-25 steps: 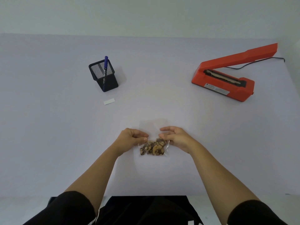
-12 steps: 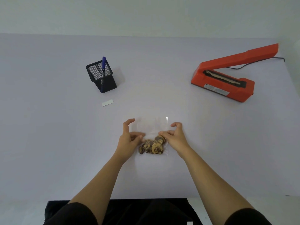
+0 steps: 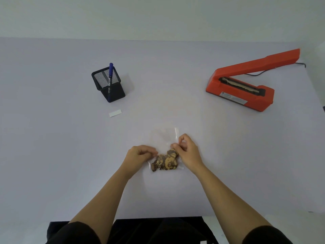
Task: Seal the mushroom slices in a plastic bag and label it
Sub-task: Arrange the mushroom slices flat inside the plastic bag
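A clear plastic bag [image 3: 164, 138] lies on the table in front of me, with brown mushroom slices [image 3: 165, 162] gathered at its near end. My left hand [image 3: 139, 154] pinches the bag's left edge beside the slices, fingers curled. My right hand [image 3: 187, 152] pinches the right side of the bag just above the slices. The bag's far, empty part lies flat and is hard to make out. A small white label [image 3: 115, 113] rests to the far left. An orange heat sealer [image 3: 246, 88] stands at the far right with its arm raised.
A black mesh pen holder [image 3: 110, 88] with a blue pen [image 3: 110, 71] stands at the far left, behind the label. The sealer's black cord [image 3: 260, 73] trails off behind it. The pale table [image 3: 52, 155] ends close to my body.
Both hands have curled their raised fingers back down onto the bag. The right hand has shifted in over the top of the slices; the bag has stayed in place.
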Tool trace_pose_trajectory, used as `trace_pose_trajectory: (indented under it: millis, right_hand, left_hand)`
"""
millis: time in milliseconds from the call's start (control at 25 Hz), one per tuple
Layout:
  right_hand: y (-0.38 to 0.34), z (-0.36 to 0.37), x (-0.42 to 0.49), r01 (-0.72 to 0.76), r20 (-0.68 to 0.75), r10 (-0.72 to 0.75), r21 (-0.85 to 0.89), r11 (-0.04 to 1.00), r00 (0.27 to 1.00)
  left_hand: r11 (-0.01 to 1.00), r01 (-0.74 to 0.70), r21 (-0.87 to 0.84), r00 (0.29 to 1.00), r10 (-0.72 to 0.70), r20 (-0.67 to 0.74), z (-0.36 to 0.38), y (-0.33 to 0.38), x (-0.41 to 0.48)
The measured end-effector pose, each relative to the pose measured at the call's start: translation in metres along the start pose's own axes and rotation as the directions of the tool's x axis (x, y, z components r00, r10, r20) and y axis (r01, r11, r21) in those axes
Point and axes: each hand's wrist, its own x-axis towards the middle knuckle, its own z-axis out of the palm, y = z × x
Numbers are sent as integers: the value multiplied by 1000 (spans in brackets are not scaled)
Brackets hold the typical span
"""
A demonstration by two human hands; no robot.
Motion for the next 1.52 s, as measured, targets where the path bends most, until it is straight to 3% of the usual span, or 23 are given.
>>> trace_pose_trajectory:
  millis: [120, 240, 560, 1080, 1360, 1520]
  right_hand:
    - [1, 0, 1, -3, 71, -2, 63, 998, 997]
    - [0, -3, 3, -9, 117, 8, 6, 1000, 993]
    - [-2, -11, 6, -28, 206, 28, -4, 1000, 978]
    - [-3, -7, 6, 44, 138, -39, -34, 998, 990]
    - [-13, -3, 3, -26, 32, 28, -80, 996, 999]
    - [-18, 0, 5, -89, 0, 89, -121, 989, 996]
  left_hand:
    - [998, 34, -58, 994, -28, 104, -3, 3, 2]
    - [999, 36, -14, 984, -33, 172, -4, 7, 4]
    - [993, 15, 115, 979, -39, 201, -4, 13, 7]
    - [979, -9, 205, 972, -40, 231, -8, 16, 10]
    - [967, -64, 249, 998, 60, 23, 5, 16, 6]
    - [944, -90, 319, 995, 101, -19, 9, 14, 9]
